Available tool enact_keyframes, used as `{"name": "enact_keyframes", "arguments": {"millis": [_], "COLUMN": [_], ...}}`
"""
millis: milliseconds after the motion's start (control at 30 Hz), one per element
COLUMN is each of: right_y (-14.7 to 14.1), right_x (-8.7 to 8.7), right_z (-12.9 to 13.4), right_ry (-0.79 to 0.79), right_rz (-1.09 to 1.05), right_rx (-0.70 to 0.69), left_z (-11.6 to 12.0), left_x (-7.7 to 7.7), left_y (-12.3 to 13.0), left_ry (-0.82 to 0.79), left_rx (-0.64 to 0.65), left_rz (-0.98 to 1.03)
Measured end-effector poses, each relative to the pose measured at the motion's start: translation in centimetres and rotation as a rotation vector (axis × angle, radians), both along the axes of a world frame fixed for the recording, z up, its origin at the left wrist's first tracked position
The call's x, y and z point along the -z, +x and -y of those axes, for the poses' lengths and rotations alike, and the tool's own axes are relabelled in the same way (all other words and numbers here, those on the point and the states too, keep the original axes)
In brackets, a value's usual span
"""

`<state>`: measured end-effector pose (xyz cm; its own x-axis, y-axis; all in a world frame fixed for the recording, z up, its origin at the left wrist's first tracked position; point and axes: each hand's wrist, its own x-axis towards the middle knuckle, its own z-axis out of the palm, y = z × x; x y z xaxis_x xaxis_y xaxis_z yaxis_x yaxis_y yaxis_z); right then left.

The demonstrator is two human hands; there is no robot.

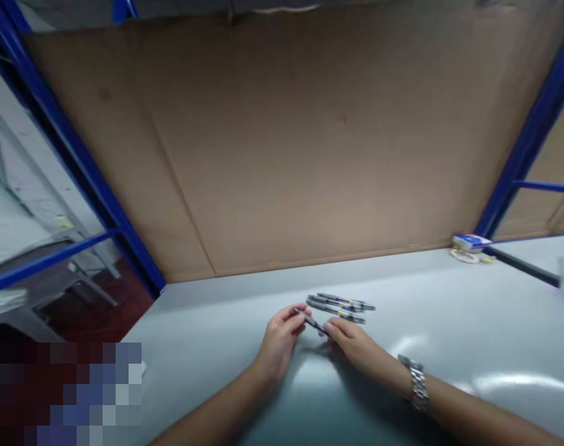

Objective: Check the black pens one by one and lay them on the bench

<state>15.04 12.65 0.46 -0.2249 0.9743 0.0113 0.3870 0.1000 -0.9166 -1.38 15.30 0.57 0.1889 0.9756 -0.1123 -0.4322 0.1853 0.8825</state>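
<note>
Between my two hands a pen (313,323) with a dark grip is held just above the table, slanting down to the right. My left hand (284,334) pinches its tip end between thumb and fingers. The other end sits in the closed fingers of my right hand (349,339), whose wrist wears a metal-band watch (416,383). Just beyond my hands several similar pens (336,309) lie close together on the table, roughly parallel, with dark grips and clear barrels.
The grey table (207,334) is backed by an upright cardboard panel (310,142) between blue metal posts (530,133). A small blue and white box (471,242) stands at the back right corner, with a pale ring-shaped item (464,256) before it. Grey stools (72,279) stand beyond the left side.
</note>
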Motion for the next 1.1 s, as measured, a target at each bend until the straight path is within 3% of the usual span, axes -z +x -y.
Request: {"name": "enact_keyframes", "arguments": {"millis": [167,333,533,733,833,967,1100], "right_y": [0.0,-0.1,0.0,0.1,0.2,0.5,0.4], "right_x": [-0.3,-0.5,0.0,-0.8,-1.4,-2.1,-2.2], "right_z": [0.1,0.2,0.2,0.2,0.6,1.4,2.0], "right_ry": [0.027,-0.185,-0.074,-0.288,-0.17,0.054,0.138], "right_rz": [-0.024,-0.085,-0.074,-0.185,-0.172,0.039,0.141], "right_rx": [0.103,-0.084,0.051,-0.104,-0.17,-0.418,-0.513], "left_z": [-0.1,-0.6,-0.7,-0.8,-1.0,-1.1,-0.9], "left_x": [0.2,0.7,0.6,1.0,1.2,1.2,1.0], "left_y": [0.0,-0.2,-0.3,-0.4,-0.4,-0.3,-0.2], "left_ry": [-0.033,-0.022,-0.043,-0.057,-0.072,-0.097,-0.09], "left_rx": [-0.052,-0.079,-0.114,-0.123,-0.154,-0.172,-0.138], "left_rz": [-0.002,0.022,0.036,0.064,0.073,0.075,0.064]}}
